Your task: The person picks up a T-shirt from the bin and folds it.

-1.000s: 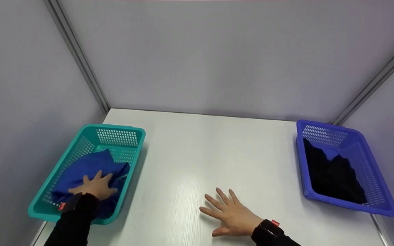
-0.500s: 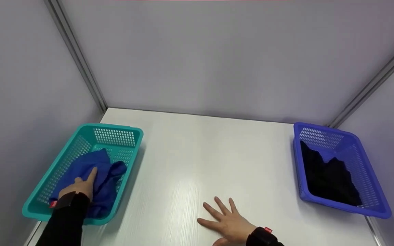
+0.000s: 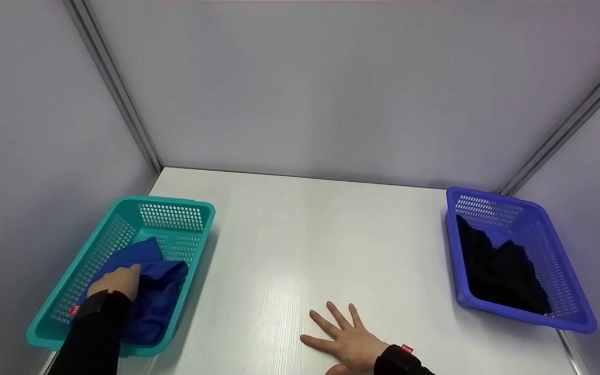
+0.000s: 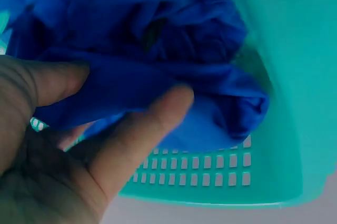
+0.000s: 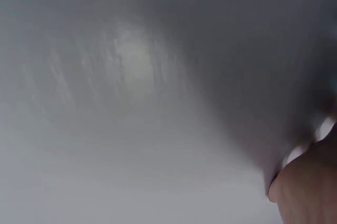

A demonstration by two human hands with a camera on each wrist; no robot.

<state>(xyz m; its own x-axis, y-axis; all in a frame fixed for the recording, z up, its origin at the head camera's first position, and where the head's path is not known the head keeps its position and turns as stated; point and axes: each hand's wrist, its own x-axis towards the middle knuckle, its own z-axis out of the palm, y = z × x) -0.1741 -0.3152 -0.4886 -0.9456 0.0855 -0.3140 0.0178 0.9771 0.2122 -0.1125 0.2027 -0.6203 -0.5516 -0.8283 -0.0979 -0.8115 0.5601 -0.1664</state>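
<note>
A crumpled blue cloth [image 3: 144, 286] lies in the teal basket [image 3: 123, 213] at the table's left. My left hand [image 3: 115, 281] is inside that basket and grips the cloth. In the left wrist view the thumb [image 4: 142, 129] and fingers pinch a fold of the blue cloth [image 4: 174, 71] above the teal basket's [image 4: 279, 76] slotted floor. My right hand [image 3: 344, 333] lies flat on the white table [image 3: 321, 229] near the front edge, fingers spread, holding nothing. The right wrist view shows only blurred table and a bit of that hand [image 5: 308, 187].
A purple-blue basket [image 3: 571, 260] at the table's right holds a black cloth [image 3: 498, 271]. Grey walls close the table in at the back and both sides. Bare white tabletop stretches between the two baskets.
My left hand went from pressing flat on the blue cloth to curling its fingers around it and bunching it up. The right hand stayed flat on the table.
</note>
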